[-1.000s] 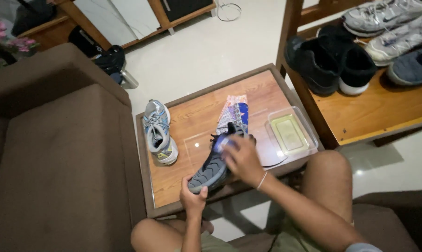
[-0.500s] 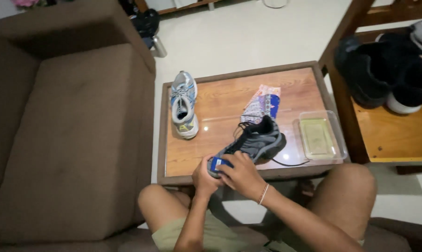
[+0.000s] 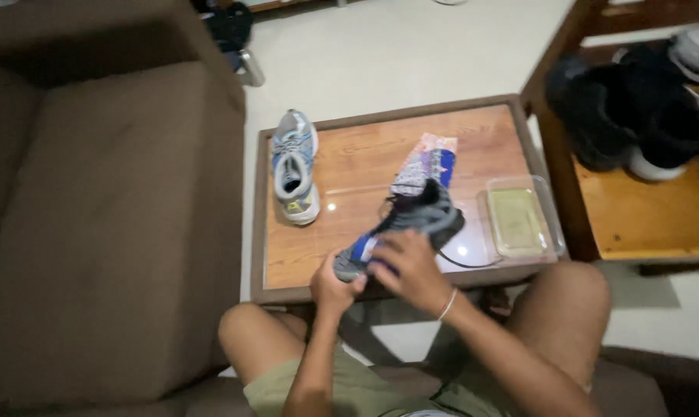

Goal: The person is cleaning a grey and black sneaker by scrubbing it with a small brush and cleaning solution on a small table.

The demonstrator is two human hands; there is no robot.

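The left hand (image 3: 332,287) grips the toe of a grey sneaker (image 3: 402,228) held over the wooden table's (image 3: 357,166) near edge. The right hand (image 3: 406,266) lies curled on its side, seemingly pressing a blue cloth (image 3: 365,249), though blur obscures it.

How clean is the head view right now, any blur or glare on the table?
Head view: motion-blurred throughout, worst on the dark shoes at the right edge; small glare spots on the table top near the grey shoe; both hands, left and right, soft but readable.
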